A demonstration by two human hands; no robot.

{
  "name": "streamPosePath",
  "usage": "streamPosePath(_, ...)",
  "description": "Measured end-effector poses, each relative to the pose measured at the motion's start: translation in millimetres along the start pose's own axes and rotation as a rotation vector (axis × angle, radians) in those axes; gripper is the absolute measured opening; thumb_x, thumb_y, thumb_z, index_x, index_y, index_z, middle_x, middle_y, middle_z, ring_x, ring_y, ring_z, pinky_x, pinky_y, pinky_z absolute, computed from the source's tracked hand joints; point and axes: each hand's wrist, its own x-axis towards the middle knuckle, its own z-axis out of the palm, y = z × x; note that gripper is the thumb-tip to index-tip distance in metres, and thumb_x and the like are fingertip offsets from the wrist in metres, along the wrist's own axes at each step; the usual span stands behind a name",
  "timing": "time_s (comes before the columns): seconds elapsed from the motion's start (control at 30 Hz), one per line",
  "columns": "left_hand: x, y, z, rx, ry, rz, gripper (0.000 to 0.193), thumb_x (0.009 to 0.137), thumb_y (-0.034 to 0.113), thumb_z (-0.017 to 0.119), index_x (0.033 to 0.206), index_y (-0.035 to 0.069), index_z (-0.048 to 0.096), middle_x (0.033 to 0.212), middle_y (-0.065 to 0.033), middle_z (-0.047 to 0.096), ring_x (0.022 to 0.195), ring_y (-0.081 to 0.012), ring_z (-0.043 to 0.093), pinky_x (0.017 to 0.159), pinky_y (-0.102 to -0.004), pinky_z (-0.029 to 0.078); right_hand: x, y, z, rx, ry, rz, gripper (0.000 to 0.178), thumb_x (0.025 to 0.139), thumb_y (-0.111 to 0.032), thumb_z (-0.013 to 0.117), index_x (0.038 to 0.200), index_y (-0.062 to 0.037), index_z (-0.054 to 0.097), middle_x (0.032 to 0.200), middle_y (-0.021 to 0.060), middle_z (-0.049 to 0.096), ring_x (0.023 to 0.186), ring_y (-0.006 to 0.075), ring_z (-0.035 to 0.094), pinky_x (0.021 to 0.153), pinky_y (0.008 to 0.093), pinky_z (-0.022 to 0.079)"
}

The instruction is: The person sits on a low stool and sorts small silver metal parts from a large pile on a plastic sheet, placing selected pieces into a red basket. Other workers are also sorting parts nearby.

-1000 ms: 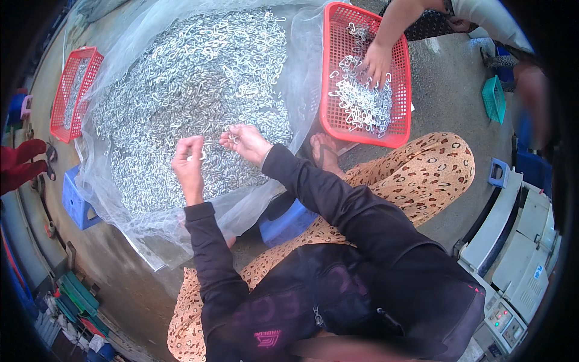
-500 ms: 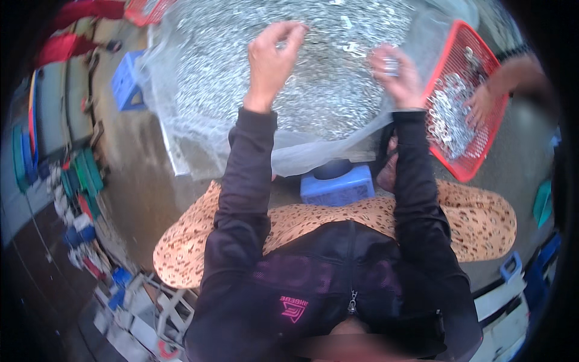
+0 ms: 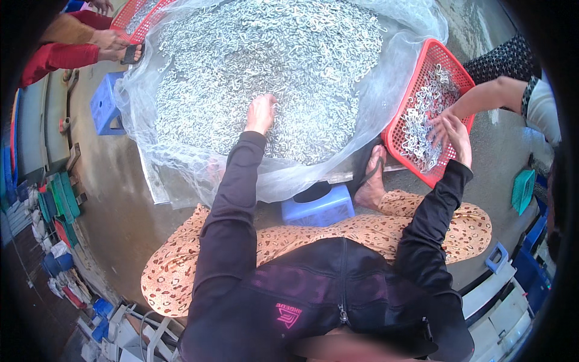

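Observation:
A broad heap of small silvery, S-hook-like pieces (image 3: pixel 313 66) lies on a translucent plastic sheet (image 3: pixel 386 78). My left hand (image 3: pixel 260 114) is low over the near part of the heap, its fingers curled together; whatever they hold is too small to make out. Off to the right, my right hand (image 3: pixel 456 140) reaches over the near edge of a red plastic basket (image 3: pixel 395 136), with its fingers stretched out. More of the silvery pieces (image 3: pixel 422 114) lie inside that basket. A co-worker's hand (image 3: pixel 439 128) is in there too, right beside mine.
Another red basket (image 3: pixel 120 27) stands at the far left, near other people's hands (image 3: pixel 111 41). Blue plastic stools are at left (image 3: pixel 108 102) and just in front of me (image 3: pixel 318 208). A foot in a sandal (image 3: pixel 373 181) is between sheet and basket. A green crate (image 3: pixel 523 190) lies far right.
My right hand has gone from above the heap to the red basket, its fingers now straightened. My left hand has come down nearer to me. The whole view has shifted.

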Motion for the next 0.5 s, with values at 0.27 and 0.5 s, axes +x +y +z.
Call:
streamPosePath(0.27,8.4,16.8,-58.5,-0.536,-0.147,-0.122,0.049,0.068,0.014,0.076,0.113,0.003,0.060,0.104,-0.0078,0.063,0.085,-0.0163,0.059,0.077,-0.0292,0.047,25.3,-187.3,152.5,0.181,-0.330,-0.344,0.079,0.078,-0.043,0.067,0.138,-0.0034,0.034,0.111,0.0194,0.060,0.094,0.0246,0.061,0.079,0.0362,0.049)
streamPosePath(0.5,21.8,-15.5,-93.9,-0.977,0.112,-0.336,0.020,0.090,0.016,0.056,0.106,0.004,0.058,0.101,-0.0045,0.058,0.092,-0.0134,0.054,0.074,-0.0287,0.046,71.7,-204.8,204.5,-0.036,0.238,-0.019,0.071,0.079,-0.038,0.064,0.134,-0.0068,0.033,0.126,0.0229,0.040,0.119,0.0400,0.036,0.089,0.0568,0.038)
